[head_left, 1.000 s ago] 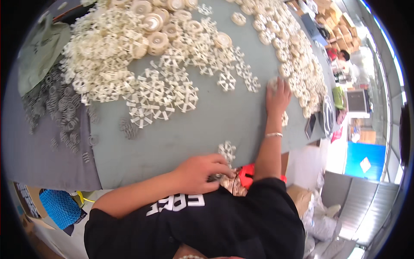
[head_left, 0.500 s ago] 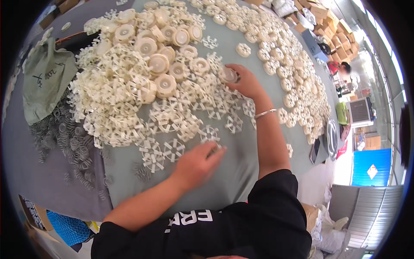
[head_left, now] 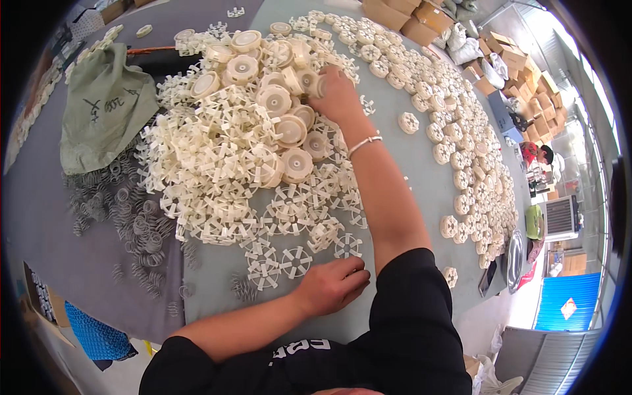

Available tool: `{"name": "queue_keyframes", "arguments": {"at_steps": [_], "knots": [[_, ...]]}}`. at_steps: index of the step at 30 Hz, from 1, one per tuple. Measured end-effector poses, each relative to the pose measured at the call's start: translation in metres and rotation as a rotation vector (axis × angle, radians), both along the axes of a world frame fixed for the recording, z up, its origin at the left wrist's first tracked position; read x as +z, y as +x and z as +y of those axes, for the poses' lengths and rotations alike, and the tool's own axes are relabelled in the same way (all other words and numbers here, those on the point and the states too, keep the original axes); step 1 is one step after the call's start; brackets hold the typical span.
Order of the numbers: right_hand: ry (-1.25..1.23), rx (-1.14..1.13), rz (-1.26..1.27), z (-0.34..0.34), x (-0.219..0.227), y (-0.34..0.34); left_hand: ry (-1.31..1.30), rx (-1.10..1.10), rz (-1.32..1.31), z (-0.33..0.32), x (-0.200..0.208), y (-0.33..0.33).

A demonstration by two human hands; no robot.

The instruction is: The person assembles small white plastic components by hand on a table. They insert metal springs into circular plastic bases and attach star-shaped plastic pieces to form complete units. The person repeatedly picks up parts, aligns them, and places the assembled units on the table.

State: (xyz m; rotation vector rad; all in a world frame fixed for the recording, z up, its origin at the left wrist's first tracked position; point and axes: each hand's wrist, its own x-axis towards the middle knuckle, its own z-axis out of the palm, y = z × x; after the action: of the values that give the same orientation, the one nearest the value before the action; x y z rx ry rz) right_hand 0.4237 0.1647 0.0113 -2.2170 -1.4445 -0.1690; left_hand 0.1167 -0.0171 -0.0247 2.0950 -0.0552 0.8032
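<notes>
My right hand [head_left: 337, 95] reaches over the far right of the heap, fingers closed on a round cream plastic cap [head_left: 320, 86]. More such caps [head_left: 274, 99] lie on top of the heap beside it. Below them spreads a pile of cream spoked plastic pieces [head_left: 210, 164]. Near the table's front my left hand [head_left: 332, 286] is closed, its fingers curled under; anything in them is hidden. Just beyond it lie a spoked ring [head_left: 348, 245] and another spoked ring [head_left: 295, 262]. A few wire springs [head_left: 243, 288] sit to its left.
Rows of round cream assembled pieces [head_left: 461, 158] curve along the table's right side. At the left are a heap of grey springs [head_left: 141, 230] and a green cloth bag [head_left: 105, 108]. A metal tray [head_left: 515, 260] stands at the right edge. Another person [head_left: 541, 155] is in the background.
My view has shifted, so the table appears lower and further right. My right hand has moved left over the heap, among the caps. My left hand has curled its fingers closer together.
</notes>
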Motion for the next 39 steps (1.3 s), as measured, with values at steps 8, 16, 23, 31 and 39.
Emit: {"name": "queue_keyframes", "arguments": {"at_steps": [8, 16, 23, 31, 39], "knots": [[0.425, 0.274, 0.950, -0.134, 0.060, -0.068, -0.162, 0.108, -0.088, 0.006, -0.008, 0.005], [0.503, 0.283, 1.113, -0.362, -0.024, -0.237, -1.485, -0.239, 0.744, -0.023, 0.025, -0.076], [0.048, -0.112, 0.251, -0.410, -0.022, -0.253, -0.605, 0.006, 1.026, -0.003, 0.028, -0.159], [0.262, 0.038, 0.336, -0.409, -0.010, -0.274, -1.543, -0.220, 0.473, -0.022, 0.039, -0.202], [0.307, 0.500, 1.092, -0.396, -0.002, -0.321, -1.443, -0.332, 0.546, -0.058, 0.060, -0.179]]}}
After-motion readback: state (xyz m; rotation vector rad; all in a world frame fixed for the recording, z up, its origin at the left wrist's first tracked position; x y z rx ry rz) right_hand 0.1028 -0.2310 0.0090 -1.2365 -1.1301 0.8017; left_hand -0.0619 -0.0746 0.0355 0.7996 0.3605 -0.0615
